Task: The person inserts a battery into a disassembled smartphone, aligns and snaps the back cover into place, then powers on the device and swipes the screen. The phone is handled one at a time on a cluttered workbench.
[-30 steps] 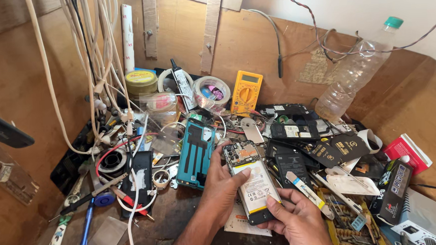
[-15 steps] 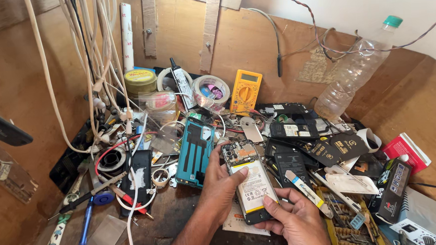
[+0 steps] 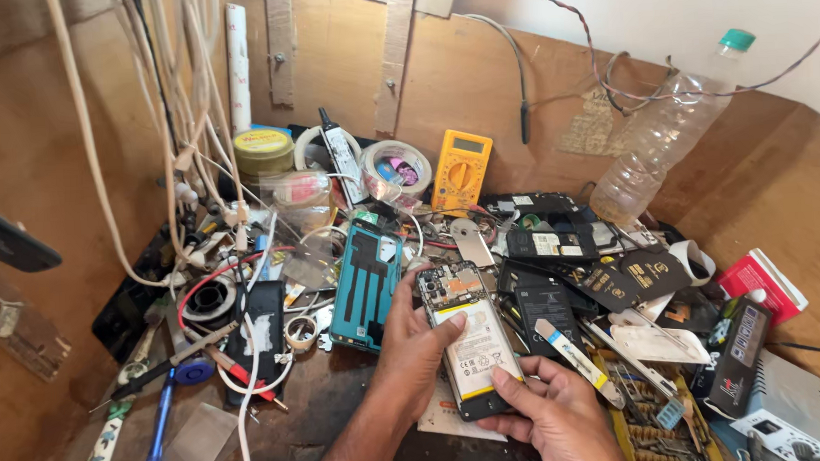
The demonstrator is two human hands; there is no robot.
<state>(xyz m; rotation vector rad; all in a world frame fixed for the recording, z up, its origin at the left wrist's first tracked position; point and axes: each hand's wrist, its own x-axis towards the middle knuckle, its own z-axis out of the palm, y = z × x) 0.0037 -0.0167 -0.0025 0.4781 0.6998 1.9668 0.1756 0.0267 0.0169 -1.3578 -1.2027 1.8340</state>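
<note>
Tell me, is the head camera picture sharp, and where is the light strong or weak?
Head view: the opened phone and both hands, left hand and right hand, are sharp; daylight brightens the white wall and plastic bottle; the left wooden side is dimmer; edges bend slightly.
</note>
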